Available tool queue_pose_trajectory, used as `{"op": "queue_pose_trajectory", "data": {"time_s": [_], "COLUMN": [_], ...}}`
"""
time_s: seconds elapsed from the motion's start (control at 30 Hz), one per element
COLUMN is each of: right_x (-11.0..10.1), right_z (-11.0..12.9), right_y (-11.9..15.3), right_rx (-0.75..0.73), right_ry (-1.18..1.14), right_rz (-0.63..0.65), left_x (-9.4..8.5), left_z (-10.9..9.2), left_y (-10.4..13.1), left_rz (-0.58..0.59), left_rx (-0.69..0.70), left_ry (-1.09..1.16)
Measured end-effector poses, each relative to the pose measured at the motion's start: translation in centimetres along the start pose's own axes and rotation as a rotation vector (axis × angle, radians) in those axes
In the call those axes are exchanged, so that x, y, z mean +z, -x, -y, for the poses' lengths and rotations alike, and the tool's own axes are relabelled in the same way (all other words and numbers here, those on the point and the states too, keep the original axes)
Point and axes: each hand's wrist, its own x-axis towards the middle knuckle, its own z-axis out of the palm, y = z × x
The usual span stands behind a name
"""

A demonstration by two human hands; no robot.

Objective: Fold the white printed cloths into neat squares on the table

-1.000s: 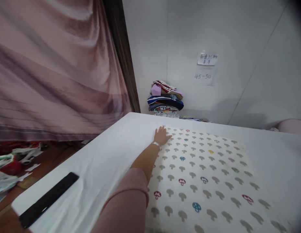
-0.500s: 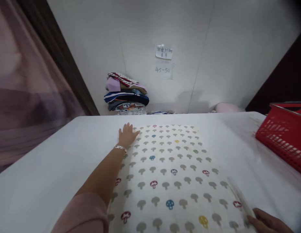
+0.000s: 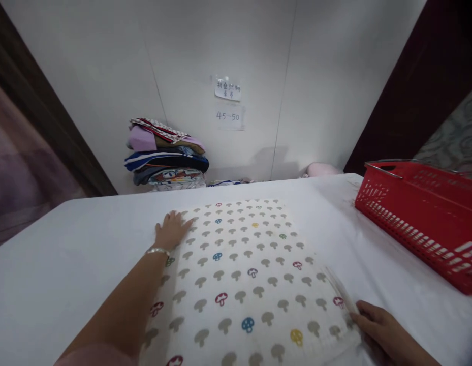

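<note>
A white cloth (image 3: 236, 264) printed with grey and a few coloured mushrooms lies folded in a long rectangle on the white table. My left hand (image 3: 171, 232), wearing a silver bracelet on the wrist, rests at its far left edge with the fingers spread, the thumb over the cloth. At the near right edge, my right hand (image 3: 376, 325) pinches the cloth's layered border between thumb and fingers. The cloth's near end runs out of the bottom of the view.
A red plastic basket (image 3: 418, 218) with a wire handle stands on the right of the white table (image 3: 79, 254). Behind the far edge, a pile of folded clothes (image 3: 167, 155) rises by the wall. Two paper notes (image 3: 228, 117) are stuck there. A pink rounded thing (image 3: 323, 169) shows behind the table.
The view has swung to the right, so more of the basket shows. My right hand still holds the cloth's right edge, which looks slightly lifted; my left hand stays at the far left edge.
</note>
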Motion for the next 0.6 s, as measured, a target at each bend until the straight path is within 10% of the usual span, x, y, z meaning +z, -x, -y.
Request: {"op": "queue_pose_trajectory", "data": {"time_s": [0.23, 0.6], "right_x": [-0.2, -1.8], "right_z": [0.7, 2.9], "right_y": [0.0, 0.6], "right_rx": [-0.007, -0.26], "right_ry": [-0.182, 0.492], "right_rz": [0.258, -0.037], "left_x": [0.4, -0.4], "left_z": [1.8, 1.4], "left_y": [4.9, 7.7], "left_rz": [0.004, -0.023], "left_rx": [0.109, 0.076], "left_ry": [-0.064, -0.037]}}
